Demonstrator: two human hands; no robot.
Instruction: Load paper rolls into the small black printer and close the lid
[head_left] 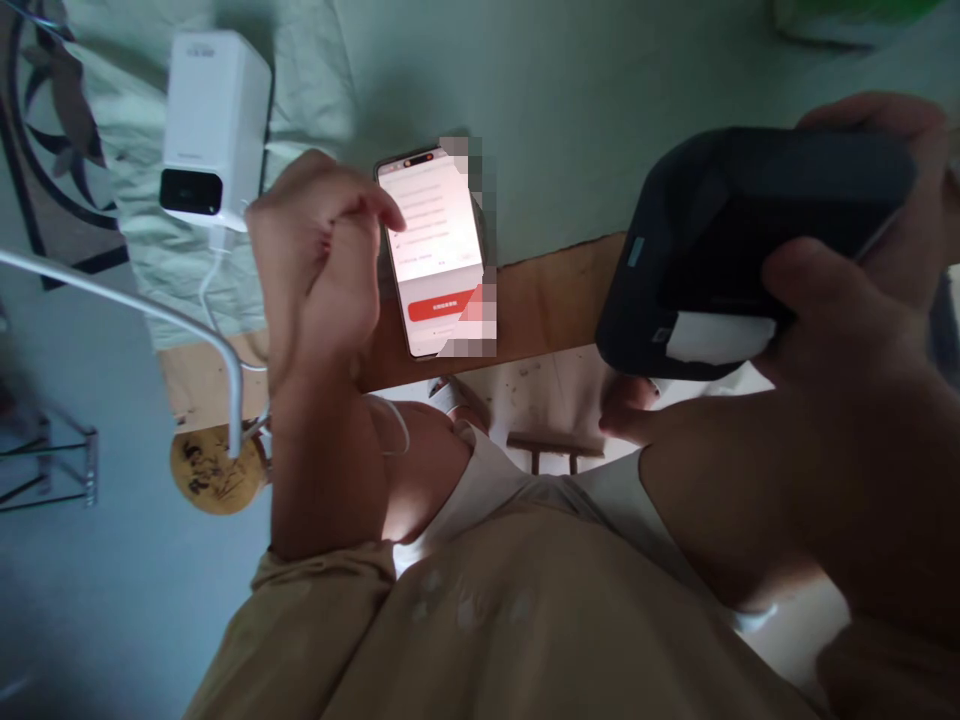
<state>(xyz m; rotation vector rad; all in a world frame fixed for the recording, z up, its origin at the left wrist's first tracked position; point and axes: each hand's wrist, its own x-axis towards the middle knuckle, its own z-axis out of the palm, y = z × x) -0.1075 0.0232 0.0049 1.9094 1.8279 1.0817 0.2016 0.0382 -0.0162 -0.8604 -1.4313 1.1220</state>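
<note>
Holding a black device [757, 240] was the right hand [862, 330], grip closed on it.
Left hand [322, 260], loosely curled and empty, was held beside a lit phone [439, 250]; the device's one-handed hold might slip.

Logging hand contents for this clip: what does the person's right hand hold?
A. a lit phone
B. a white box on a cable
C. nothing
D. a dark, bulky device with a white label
D: the right hand grips the dark device, while the lit phone lies on the table by the left hand.
</note>
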